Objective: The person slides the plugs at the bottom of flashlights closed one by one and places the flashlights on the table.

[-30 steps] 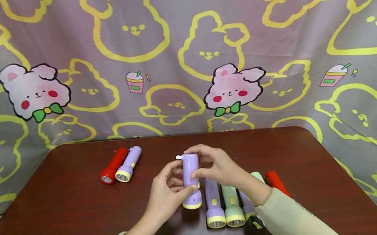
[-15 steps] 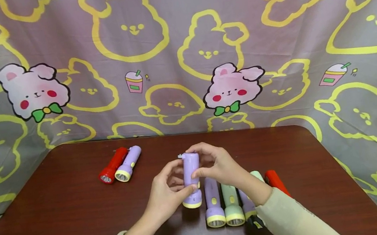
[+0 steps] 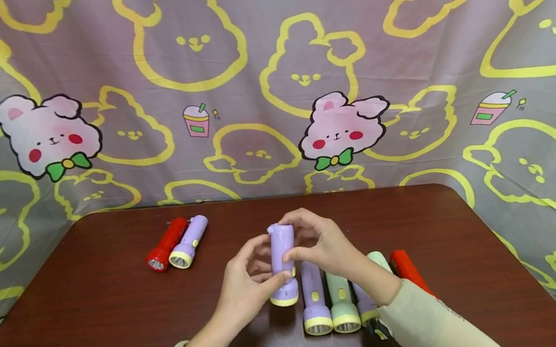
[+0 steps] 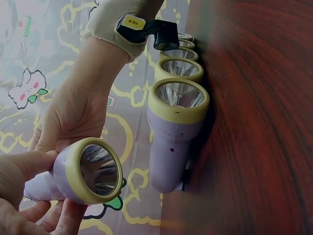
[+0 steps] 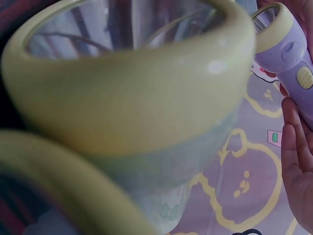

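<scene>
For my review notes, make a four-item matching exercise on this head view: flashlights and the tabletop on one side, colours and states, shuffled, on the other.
Things
1. Raised flashlight
2. Leftmost flashlight
3. Rightmost flashlight
4. Tabletop

Descriptions
A. Red, partly hidden by the right sleeve
B. Dark reddish brown
C. Purple, held by the left hand and right hand
D. Red, beside a purple flashlight

Pairs: 1-C, 2-D, 3-A, 4-B
</scene>
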Available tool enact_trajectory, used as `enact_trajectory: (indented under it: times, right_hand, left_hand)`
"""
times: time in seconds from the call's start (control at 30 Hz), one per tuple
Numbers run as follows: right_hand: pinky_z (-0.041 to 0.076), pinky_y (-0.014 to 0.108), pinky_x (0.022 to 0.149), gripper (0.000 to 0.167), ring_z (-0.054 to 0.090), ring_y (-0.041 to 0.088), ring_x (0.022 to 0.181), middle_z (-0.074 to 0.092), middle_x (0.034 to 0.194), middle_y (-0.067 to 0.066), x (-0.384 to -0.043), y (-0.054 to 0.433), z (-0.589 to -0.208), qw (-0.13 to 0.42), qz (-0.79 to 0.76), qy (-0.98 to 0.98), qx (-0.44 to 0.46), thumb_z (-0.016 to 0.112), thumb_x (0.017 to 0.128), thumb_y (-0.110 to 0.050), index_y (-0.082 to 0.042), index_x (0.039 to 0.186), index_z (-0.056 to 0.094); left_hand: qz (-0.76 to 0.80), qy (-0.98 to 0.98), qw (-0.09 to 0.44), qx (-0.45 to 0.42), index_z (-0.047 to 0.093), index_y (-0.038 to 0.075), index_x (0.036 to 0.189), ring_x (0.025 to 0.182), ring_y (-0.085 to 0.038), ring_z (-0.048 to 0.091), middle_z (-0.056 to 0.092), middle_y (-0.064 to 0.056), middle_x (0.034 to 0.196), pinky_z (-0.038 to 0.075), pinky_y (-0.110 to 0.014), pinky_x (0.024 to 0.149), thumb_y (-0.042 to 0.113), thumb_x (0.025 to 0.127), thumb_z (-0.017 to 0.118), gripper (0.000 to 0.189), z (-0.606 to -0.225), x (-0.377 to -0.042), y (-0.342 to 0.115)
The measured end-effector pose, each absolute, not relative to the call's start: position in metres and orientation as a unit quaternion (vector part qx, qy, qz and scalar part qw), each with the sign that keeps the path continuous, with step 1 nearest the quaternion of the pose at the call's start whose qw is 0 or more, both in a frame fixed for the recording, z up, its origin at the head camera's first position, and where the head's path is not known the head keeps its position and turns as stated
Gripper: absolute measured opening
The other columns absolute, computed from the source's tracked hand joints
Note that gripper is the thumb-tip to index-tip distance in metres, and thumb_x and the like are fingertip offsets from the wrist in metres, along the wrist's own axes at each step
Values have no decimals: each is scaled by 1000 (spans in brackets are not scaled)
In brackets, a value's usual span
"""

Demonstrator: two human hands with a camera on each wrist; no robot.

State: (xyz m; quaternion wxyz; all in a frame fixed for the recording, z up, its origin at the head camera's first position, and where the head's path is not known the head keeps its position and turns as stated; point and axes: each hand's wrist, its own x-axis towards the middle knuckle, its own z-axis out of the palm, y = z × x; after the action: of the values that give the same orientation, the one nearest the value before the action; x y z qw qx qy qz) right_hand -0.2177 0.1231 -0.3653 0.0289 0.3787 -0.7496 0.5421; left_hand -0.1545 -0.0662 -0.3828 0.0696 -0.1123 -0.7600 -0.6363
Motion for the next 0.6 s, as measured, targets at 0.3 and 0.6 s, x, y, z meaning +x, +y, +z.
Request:
enact_trajectory:
  times: [0.3,0.6]
  right_hand:
    - [59,28,69,51,67,13,79,68,109,15,-216,125,-362,49,547,-744,379,82,76,-7,-6,120,57]
    - [58,27,71,52,67,13,79,69,110,15,-215,124,-364,60,543,-752,369,82,76,-7,-6,121,56]
  left_hand:
    - [-626,-768,85,-104,58,8,129,77,-13,68,68,-15,105,59,-25,75,0,74,84,62,-380,-154,-63]
    - [-591,-793,98,-108,58,9,129,79,-16,69,67,-12,104,61,-28,75,1,75,83,61,-378,-153,-61]
